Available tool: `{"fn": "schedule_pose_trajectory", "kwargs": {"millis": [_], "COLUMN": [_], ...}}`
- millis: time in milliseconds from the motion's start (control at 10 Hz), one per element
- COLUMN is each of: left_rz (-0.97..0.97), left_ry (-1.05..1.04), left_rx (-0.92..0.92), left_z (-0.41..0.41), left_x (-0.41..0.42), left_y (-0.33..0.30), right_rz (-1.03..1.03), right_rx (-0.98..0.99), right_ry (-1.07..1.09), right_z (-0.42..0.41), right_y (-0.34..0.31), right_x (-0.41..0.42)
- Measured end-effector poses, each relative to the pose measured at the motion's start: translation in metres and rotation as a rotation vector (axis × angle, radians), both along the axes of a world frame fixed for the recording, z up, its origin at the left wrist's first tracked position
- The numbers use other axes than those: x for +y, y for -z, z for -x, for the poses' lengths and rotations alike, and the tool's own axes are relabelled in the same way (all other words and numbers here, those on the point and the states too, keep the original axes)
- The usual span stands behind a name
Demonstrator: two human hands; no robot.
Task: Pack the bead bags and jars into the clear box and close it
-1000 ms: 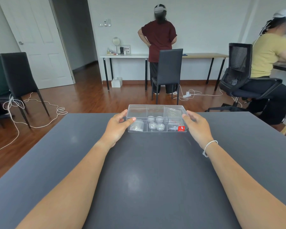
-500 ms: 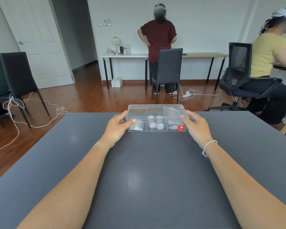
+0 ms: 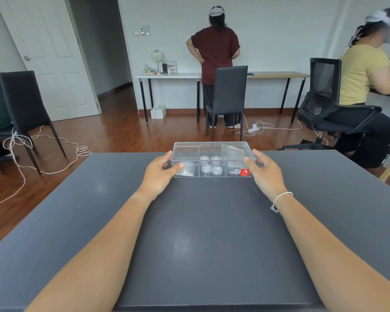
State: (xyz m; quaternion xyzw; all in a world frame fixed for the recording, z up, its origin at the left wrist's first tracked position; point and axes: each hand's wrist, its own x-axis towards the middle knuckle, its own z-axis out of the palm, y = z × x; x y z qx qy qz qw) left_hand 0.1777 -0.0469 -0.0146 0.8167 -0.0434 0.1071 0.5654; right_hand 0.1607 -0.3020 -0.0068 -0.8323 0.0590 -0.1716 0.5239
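A clear box with compartments stands on the dark grey table near its far edge. Its clear lid lies over the top, and whether it is fully seated I cannot tell. In the left compartment lies a bead bag. Several small round jars fill the middle, and more bags lie on the right by a red sticker. My left hand grips the box's left end at the lid edge. My right hand grips the right end.
A black chair stands just beyond the table's far edge. One person stands at a desk by the back wall, and another sits at the right in an office chair. White cables lie on the wooden floor at the left.
Almost nothing has changed. Both hands stay at the ends of the box, and my right thumb has edged slightly inward along the lid.
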Motion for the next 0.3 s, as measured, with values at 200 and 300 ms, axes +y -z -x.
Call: {"fn": "schedule_pose_trajectory", "kwargs": {"millis": [200, 300], "left_rz": [-0.226, -0.242], "left_ry": [-0.072, -0.113], "left_rx": [-0.037, -0.065], "left_z": [0.011, 0.018], "left_x": [-0.001, 0.001], "left_y": [0.002, 0.004], "right_rz": [0.092, 0.162], "right_rx": [-0.019, -0.029], "right_ry": [0.002, 0.031], "right_z": [0.012, 0.017], "right_y": [0.001, 0.002], "right_x": [0.002, 0.003]}}
